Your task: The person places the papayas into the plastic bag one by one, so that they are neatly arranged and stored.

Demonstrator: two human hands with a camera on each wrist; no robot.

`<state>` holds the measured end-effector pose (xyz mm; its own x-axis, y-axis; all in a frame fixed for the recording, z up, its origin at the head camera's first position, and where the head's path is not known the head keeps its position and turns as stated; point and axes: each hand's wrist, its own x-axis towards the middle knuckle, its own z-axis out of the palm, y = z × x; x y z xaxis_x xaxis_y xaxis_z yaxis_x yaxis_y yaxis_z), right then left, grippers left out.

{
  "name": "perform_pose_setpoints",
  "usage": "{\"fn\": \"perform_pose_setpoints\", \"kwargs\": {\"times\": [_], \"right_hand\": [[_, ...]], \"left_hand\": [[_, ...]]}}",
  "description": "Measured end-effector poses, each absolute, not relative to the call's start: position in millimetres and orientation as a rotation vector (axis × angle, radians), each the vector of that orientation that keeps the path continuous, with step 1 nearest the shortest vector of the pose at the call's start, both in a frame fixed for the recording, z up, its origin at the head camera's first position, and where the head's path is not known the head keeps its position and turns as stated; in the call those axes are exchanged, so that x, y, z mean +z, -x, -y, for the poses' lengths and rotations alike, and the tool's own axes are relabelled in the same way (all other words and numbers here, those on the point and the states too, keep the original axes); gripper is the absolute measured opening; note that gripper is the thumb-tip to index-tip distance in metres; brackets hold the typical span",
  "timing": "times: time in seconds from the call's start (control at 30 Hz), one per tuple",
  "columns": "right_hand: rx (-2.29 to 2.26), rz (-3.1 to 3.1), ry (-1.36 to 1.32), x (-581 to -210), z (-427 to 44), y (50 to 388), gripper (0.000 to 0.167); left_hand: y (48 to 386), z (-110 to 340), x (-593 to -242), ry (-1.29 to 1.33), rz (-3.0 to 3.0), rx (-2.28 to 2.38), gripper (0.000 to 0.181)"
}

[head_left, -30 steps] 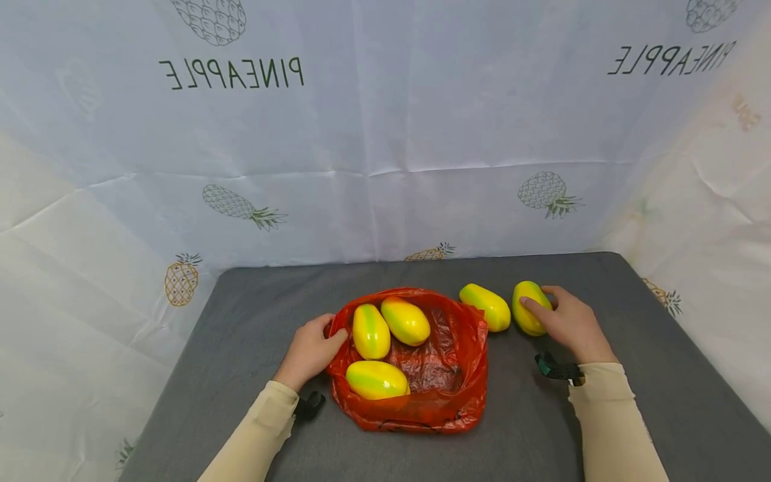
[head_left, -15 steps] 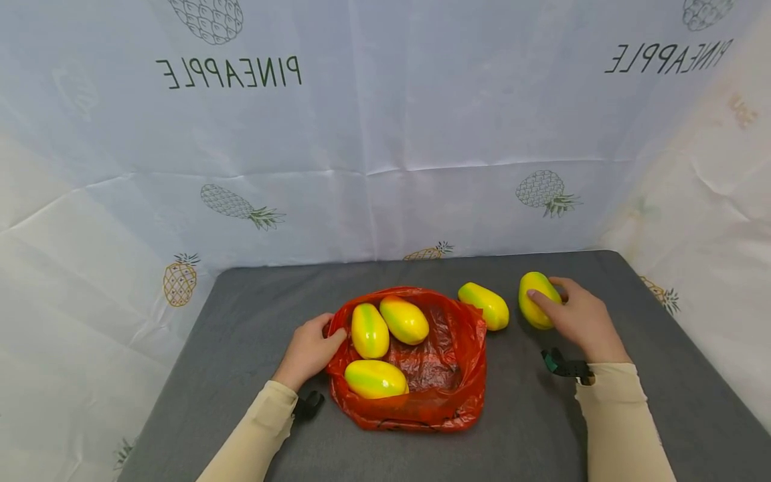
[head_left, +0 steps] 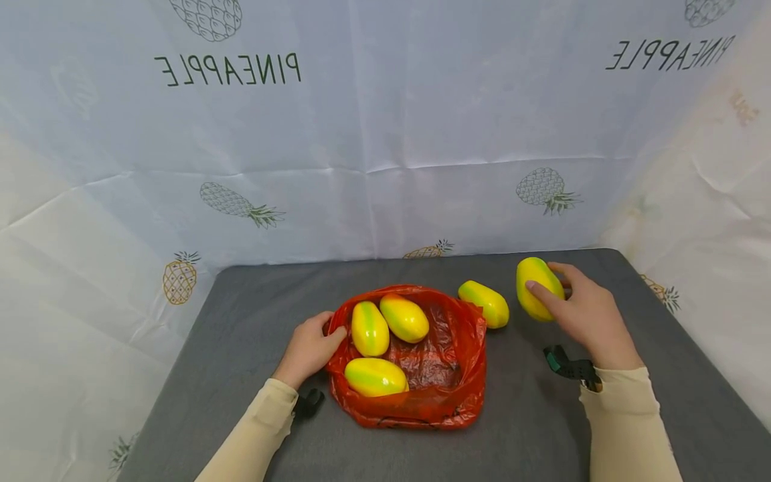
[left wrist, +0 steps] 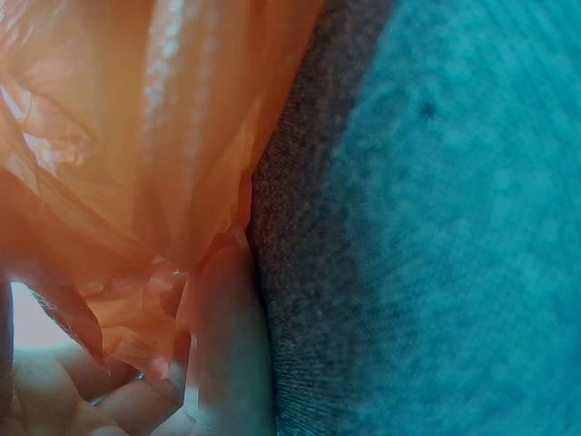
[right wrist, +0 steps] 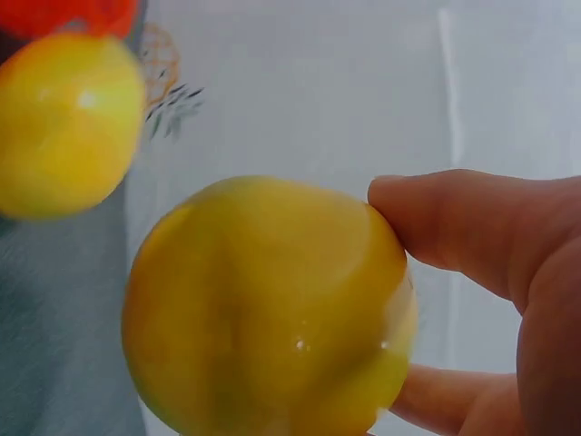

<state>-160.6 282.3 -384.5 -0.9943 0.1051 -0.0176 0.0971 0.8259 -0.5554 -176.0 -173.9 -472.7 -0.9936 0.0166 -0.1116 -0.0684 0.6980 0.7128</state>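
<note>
A red plastic bag (head_left: 415,418) lies with its mouth spread on the table. Three glossy yellow-green mangoes, one of them the front mango (head_left: 376,377), are inside. At the bag's left rim my left hand (head_left: 308,349) pinches the thin plastic, and the left wrist view shows the film (left wrist: 182,118) running between thumb and fingers. My right hand (head_left: 587,311) holds another mango (head_left: 539,288) above the table, thumb on its near side. In the right wrist view this held mango (right wrist: 263,309) fills the middle. A further mango (head_left: 486,304) lies against the bag's right side.
The grey cloth-covered table (head_left: 265,308) ends at a white curtain (head_left: 373,120) with pineapple prints. More curtain hangs on the left and right. Dark wrist straps (head_left: 569,367) sit at the cuffs.
My right hand has lifted its mango off the table, shifting slightly right and away from the mango beside the bag. The left hand and the bag have stayed in place.
</note>
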Motion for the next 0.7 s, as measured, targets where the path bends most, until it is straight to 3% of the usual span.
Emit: {"fn": "perform_pose_setpoints", "kwargs": {"times": [0.7], "right_hand": [[0.94,3.003,-0.126,-358.8,-208.1,138.6,0.084]], "left_hand": [[175.8,173.9,-473.4,0.03,-2.791,1.197,0.037]]}}
